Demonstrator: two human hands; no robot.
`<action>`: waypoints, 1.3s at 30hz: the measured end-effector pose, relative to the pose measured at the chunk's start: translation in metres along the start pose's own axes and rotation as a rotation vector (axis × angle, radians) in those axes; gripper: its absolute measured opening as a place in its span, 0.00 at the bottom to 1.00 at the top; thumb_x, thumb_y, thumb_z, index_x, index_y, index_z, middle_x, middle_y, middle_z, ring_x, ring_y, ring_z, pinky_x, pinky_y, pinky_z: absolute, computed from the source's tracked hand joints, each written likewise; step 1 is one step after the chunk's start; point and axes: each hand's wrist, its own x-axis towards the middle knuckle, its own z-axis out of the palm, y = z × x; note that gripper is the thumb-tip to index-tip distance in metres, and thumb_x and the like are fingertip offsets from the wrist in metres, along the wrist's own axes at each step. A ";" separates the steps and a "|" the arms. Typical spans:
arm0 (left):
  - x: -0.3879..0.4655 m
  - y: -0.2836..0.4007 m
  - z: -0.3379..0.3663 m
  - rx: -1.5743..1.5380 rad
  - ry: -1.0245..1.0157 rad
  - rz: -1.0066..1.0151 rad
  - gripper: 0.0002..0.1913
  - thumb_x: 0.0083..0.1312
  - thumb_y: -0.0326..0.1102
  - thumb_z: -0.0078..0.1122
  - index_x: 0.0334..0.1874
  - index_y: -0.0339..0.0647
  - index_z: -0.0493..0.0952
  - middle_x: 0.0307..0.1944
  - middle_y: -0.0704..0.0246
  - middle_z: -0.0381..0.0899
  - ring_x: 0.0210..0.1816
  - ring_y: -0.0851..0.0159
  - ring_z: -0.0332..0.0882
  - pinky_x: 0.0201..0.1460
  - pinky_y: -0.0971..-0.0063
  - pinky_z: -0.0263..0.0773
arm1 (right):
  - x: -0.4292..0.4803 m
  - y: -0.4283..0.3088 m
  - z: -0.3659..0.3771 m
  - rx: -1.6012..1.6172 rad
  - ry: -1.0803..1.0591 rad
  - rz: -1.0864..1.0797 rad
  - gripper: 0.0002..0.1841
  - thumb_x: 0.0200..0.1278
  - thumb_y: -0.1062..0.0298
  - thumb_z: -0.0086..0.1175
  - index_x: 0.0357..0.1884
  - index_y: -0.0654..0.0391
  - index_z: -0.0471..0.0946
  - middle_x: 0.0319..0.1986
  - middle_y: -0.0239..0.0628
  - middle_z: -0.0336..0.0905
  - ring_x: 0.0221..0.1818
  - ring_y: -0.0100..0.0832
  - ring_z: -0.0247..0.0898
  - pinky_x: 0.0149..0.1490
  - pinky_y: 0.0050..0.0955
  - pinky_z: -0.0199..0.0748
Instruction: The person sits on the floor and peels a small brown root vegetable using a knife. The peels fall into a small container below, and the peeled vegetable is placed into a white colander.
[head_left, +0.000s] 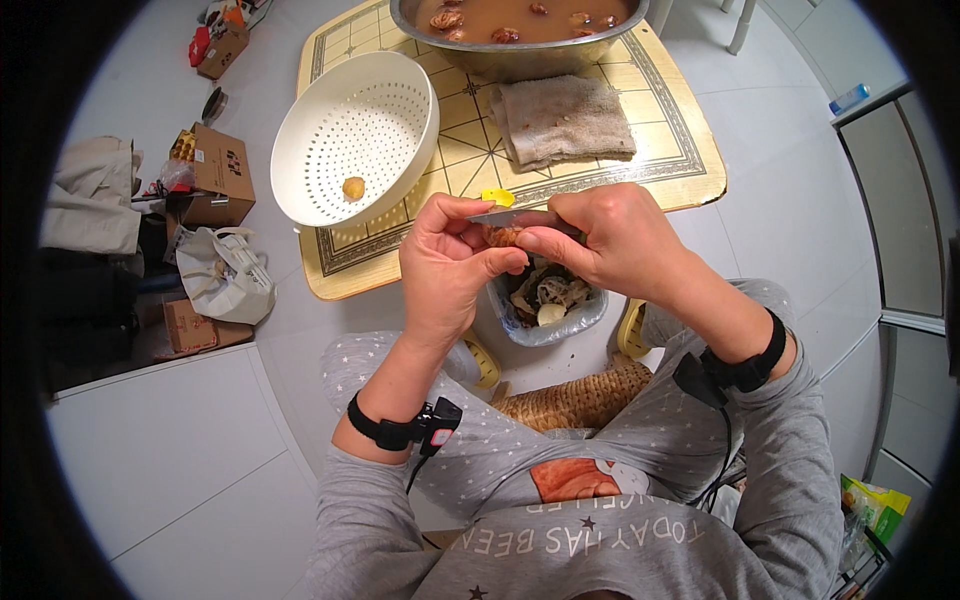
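Observation:
My left hand (450, 262) grips a small reddish-brown, wrinkled chestnut (501, 235) between its fingers. In my right hand (607, 232) is a knife, its blade (517, 217) lying across the top of the chestnut and my right thumb against the chestnut's side. Just beyond the blade a small yellow object (497, 197) shows at the table's near edge. A white plastic colander (352, 135) holds one pale, peeled chestnut (353, 188). At the far side stands a metal basin (517, 56) of brownish water with several brown chestnuts floating in it.
A folded, stained cloth (566, 124) lies before the basin on the low patterned table (360, 262). Below my hands, a lined bin (547, 336) holds peelings. My knees and yellow slippers (634, 330) flank it. Cardboard boxes (225, 172) and a white bag (225, 274) stand at the left.

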 end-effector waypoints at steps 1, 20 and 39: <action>0.000 0.000 0.000 -0.004 0.000 -0.003 0.21 0.51 0.15 0.69 0.45 0.33 0.70 0.43 0.59 0.77 0.40 0.66 0.80 0.40 0.75 0.83 | 0.000 0.000 0.000 0.001 0.008 -0.002 0.18 0.58 0.54 0.60 0.23 0.59 0.79 0.13 0.44 0.69 0.16 0.45 0.67 0.23 0.35 0.65; 0.001 0.003 0.002 -0.036 -0.003 -0.026 0.21 0.52 0.16 0.68 0.45 0.33 0.68 0.43 0.58 0.77 0.40 0.65 0.81 0.39 0.74 0.83 | 0.000 -0.001 0.003 -0.055 0.082 -0.023 0.23 0.56 0.45 0.60 0.17 0.56 0.76 0.12 0.39 0.72 0.15 0.41 0.70 0.21 0.34 0.66; 0.001 0.000 -0.001 0.013 -0.009 -0.017 0.20 0.51 0.14 0.67 0.45 0.31 0.69 0.42 0.59 0.77 0.40 0.65 0.81 0.40 0.75 0.83 | 0.000 -0.001 -0.003 -0.056 -0.020 0.019 0.21 0.56 0.45 0.60 0.23 0.56 0.82 0.13 0.40 0.73 0.16 0.42 0.71 0.23 0.35 0.69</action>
